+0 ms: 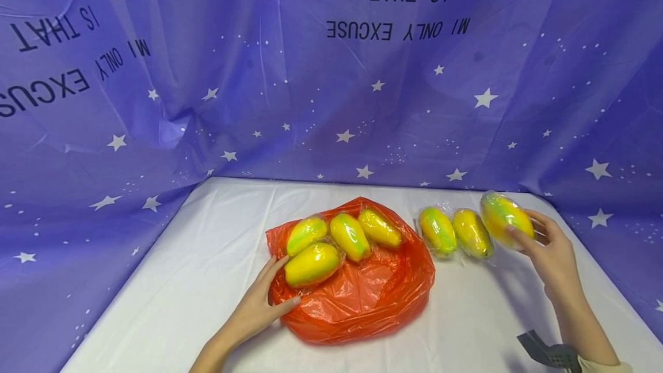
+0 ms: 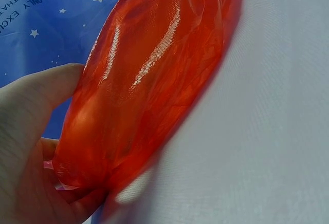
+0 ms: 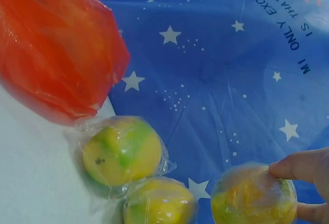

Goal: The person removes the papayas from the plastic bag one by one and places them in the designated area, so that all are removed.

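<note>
Looks partway — four wrapped fruits (image 1: 313, 263) on the red bag (image 1: 357, 307), two loose ones (image 1: 472, 233) beside it on the white surface (image 1: 191, 258), right hand (image 1: 555, 252) gripping a seventh fruit (image 1: 503, 215). Left hand (image 1: 260, 299) touches the bag — thumb and fingers spread.

Head view: we are looking forward and down from above the white table (image 1: 181, 281), taking in red bag (image 1: 357, 301) and starry curtain (image 1: 311, 102). Left wrist view: we are facing the bag's side closely. Right wrist view: we are facing three wrapped fruits (image 3: 122, 154) from near, sharing fruits and bag with the head view.
</note>
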Demonstrator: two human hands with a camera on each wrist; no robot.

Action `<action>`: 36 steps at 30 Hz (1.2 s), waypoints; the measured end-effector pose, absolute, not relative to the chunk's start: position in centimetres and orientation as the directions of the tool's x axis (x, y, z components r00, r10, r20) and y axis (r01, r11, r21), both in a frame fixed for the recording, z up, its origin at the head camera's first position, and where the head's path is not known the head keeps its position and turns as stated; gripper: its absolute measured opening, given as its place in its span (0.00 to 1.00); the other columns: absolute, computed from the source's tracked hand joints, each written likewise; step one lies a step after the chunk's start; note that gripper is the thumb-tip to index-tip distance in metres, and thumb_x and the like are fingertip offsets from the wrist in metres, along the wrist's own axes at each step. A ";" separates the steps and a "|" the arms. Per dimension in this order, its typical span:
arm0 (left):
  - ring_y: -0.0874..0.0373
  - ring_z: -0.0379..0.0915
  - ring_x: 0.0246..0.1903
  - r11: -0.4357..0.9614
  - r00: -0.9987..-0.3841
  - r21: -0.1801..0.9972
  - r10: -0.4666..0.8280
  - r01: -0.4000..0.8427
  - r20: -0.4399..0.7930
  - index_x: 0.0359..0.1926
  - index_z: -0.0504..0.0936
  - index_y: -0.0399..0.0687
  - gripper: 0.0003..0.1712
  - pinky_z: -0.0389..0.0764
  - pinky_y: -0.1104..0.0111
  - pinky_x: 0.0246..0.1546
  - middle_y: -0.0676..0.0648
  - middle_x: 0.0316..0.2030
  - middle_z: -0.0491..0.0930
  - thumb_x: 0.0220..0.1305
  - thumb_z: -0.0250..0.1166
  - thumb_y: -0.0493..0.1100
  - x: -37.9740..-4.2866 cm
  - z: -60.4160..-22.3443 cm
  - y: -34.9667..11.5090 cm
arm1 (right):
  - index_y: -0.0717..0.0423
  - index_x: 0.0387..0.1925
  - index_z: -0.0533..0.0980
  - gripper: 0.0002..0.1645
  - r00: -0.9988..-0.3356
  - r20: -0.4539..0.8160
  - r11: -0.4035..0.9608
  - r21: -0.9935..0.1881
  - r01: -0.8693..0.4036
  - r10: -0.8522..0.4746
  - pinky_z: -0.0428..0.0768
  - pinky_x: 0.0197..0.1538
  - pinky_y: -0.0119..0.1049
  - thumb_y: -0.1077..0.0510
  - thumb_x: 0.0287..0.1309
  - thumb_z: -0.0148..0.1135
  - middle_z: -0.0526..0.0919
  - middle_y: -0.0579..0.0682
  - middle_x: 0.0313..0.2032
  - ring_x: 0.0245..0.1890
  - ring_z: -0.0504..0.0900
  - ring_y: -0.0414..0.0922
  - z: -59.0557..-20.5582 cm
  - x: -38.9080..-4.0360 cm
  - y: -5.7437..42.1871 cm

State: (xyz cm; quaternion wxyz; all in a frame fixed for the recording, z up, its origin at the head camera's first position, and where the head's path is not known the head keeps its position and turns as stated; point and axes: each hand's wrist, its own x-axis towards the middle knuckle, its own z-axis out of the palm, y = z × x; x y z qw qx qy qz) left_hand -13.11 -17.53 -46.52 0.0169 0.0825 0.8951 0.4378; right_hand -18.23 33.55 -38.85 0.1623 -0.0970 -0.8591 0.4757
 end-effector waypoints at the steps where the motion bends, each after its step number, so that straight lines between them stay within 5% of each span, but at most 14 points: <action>1: 0.36 0.46 0.70 0.603 -0.986 0.787 0.162 0.132 0.041 0.74 0.58 0.59 0.49 0.52 0.35 0.62 0.39 0.74 0.45 0.55 0.70 0.59 -13.1 -46.5 -17.5 | 0.60 0.70 0.59 0.40 -0.927 0.182 0.526 -0.850 0.018 0.327 0.77 0.35 0.18 0.48 0.64 0.61 0.62 0.69 0.63 0.51 0.69 0.43 -38.9 -18.3 33.6; 8: 0.36 0.46 0.70 0.601 -0.986 0.789 0.162 0.128 0.037 0.74 0.58 0.60 0.49 0.52 0.35 0.61 0.39 0.74 0.45 0.55 0.70 0.59 -13.1 -46.6 -17.6 | 0.61 0.71 0.57 0.42 -0.924 0.140 0.524 -0.848 0.073 0.355 0.77 0.34 0.17 0.47 0.64 0.60 0.61 0.70 0.64 0.55 0.67 0.54 -39.4 -18.7 34.0; 17: 0.36 0.46 0.70 0.607 -0.985 0.783 0.163 0.138 0.048 0.74 0.57 0.60 0.49 0.53 0.35 0.61 0.40 0.74 0.45 0.55 0.70 0.60 -13.3 -46.8 -17.5 | 0.65 0.71 0.55 0.42 -0.928 0.122 0.525 -0.847 0.087 0.352 0.76 0.32 0.17 0.48 0.65 0.59 0.61 0.72 0.64 0.49 0.69 0.45 -40.2 -19.0 34.5; 25: 0.36 0.47 0.69 0.615 -0.986 0.778 0.161 0.131 0.039 0.74 0.57 0.61 0.49 0.54 0.34 0.61 0.40 0.74 0.45 0.55 0.69 0.60 -13.1 -46.8 -17.5 | 0.66 0.71 0.53 0.42 -0.930 0.099 0.528 -0.842 0.112 0.354 0.75 0.30 0.17 0.49 0.66 0.57 0.58 0.73 0.65 0.57 0.63 0.66 -40.8 -19.1 34.9; 33: 0.36 0.46 0.70 0.613 -0.986 0.778 0.160 0.133 0.043 0.74 0.57 0.61 0.49 0.53 0.35 0.61 0.40 0.74 0.45 0.55 0.69 0.61 -13.2 -46.7 -17.5 | 0.68 0.72 0.50 0.44 -0.931 0.059 0.518 -0.843 0.148 0.361 0.73 0.28 0.17 0.48 0.67 0.55 0.56 0.75 0.66 0.58 0.62 0.69 -41.4 -19.5 35.6; 36: 0.36 0.47 0.70 0.614 -0.986 0.778 0.159 0.133 0.043 0.74 0.57 0.60 0.49 0.54 0.34 0.61 0.40 0.74 0.45 0.55 0.69 0.61 -13.2 -46.7 -17.5 | 0.69 0.71 0.50 0.43 -0.931 0.062 0.525 -0.838 0.148 0.361 0.75 0.28 0.18 0.48 0.67 0.55 0.58 0.75 0.64 0.52 0.67 0.62 -41.8 -19.6 35.7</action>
